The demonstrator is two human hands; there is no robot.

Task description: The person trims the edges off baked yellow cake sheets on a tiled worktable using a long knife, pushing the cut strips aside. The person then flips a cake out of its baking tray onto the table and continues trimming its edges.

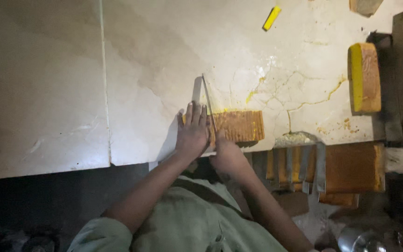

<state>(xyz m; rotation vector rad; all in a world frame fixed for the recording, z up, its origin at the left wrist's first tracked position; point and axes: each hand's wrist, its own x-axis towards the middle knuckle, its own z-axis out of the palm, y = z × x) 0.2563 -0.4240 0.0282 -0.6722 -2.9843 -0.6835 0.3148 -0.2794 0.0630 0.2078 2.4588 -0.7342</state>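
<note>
Your left hand (pixel 192 133) lies flat, fingers (pixel 196 114) together, on the end of the scored brown block (pixel 239 125); your right hand (pixel 227 156) is clamped on a long knife (pixel 209 105) standing against that block, near the pale surface (pixel 141 70) edge

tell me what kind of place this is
Probably a small food workshop or sweet-making kitchen. A left hand steadies a scored brown-and-yellow block on a cracked, stained marble slab while the right hand works a long knife; another block lies nearby.
</note>
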